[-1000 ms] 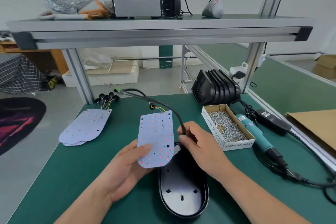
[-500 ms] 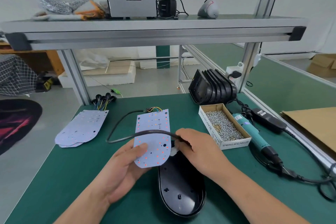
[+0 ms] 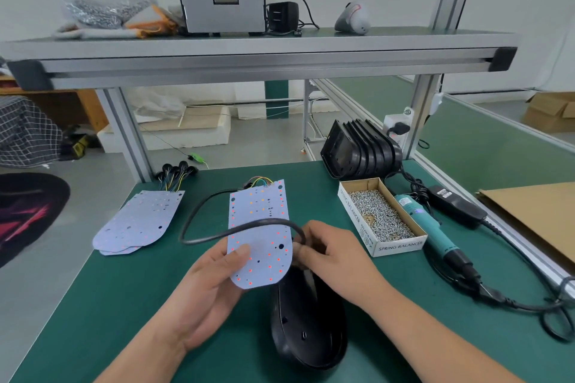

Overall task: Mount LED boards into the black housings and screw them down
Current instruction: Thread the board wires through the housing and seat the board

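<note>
My left hand [image 3: 214, 286] holds a white LED board [image 3: 259, 227] by its rounded near end, thumb on top. The board's black cable [image 3: 217, 235] loops out to the left and back across the board. My right hand [image 3: 329, 258] pinches that cable at the board's right edge, just above the far end of an open black housing [image 3: 306, 329] that lies on the green mat under both hands. A box of screws [image 3: 381, 218] and a teal electric screwdriver [image 3: 427, 227] lie to the right.
A pile of spare LED boards [image 3: 137, 222] with wired plugs lies at the left. A stack of black housings [image 3: 361, 149] stands at the back right beside the frame post. The screwdriver's power adapter [image 3: 455, 205] and cord trail along the right edge. Brown cardboard [image 3: 535, 214] lies beyond.
The cable has swung from up behind the board down to a loop at the left, crossing the board. My right hand drew the cable end down toward the housing.
</note>
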The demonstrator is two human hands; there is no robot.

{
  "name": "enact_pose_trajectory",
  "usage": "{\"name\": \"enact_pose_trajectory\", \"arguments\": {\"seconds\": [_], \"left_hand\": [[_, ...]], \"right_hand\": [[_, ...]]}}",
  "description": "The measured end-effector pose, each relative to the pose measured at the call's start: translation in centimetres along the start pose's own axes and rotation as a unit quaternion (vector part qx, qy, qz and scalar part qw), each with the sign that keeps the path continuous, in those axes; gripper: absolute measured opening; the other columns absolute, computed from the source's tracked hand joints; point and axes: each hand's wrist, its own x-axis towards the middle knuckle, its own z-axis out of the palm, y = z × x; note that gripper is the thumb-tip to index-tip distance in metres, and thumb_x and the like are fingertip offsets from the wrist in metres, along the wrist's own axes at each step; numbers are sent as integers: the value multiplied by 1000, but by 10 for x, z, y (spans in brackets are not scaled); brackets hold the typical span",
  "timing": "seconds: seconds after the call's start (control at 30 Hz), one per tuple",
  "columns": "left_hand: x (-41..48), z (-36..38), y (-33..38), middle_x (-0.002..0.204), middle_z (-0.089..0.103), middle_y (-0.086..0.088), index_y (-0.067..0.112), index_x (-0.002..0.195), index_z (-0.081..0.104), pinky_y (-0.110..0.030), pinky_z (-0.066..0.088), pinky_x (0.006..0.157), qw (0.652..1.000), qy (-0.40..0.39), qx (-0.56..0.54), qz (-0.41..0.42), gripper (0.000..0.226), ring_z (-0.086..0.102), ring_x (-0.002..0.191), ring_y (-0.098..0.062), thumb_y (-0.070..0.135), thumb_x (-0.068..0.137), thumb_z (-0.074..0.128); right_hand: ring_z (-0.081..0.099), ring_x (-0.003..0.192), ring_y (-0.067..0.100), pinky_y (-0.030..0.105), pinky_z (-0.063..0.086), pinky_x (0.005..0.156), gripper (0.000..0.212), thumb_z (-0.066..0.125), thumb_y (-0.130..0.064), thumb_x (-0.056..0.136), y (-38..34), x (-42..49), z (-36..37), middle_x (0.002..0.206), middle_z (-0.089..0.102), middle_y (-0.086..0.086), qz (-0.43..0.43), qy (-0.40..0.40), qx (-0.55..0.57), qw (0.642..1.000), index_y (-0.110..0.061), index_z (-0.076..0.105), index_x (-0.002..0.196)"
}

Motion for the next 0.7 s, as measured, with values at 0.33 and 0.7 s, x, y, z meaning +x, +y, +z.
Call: {"name": "enact_pose_trajectory", "arguments": {"seconds": [0.33,0.7], "left_hand": [[0,10,-6,149,62,-13,22,146,61,-45,46,109,994,5,99,-37,47,59,137,-33,38,102,60],[6,8,-13,160,52,9,45,155,45,-50,25,124,972,-29,233,-24,48,46,149,-12,52,108,53]], "right_hand": [[66,90,36,62,52,95,17,71,-18,93,-1,-1,8,108,71,24,51,-38,100,993,-10,73,108],[40,70,12,33,36,66,30,68,-31,85,4,-1,0,73,53,7,76,-24,126,989,-2,69,94]]}}
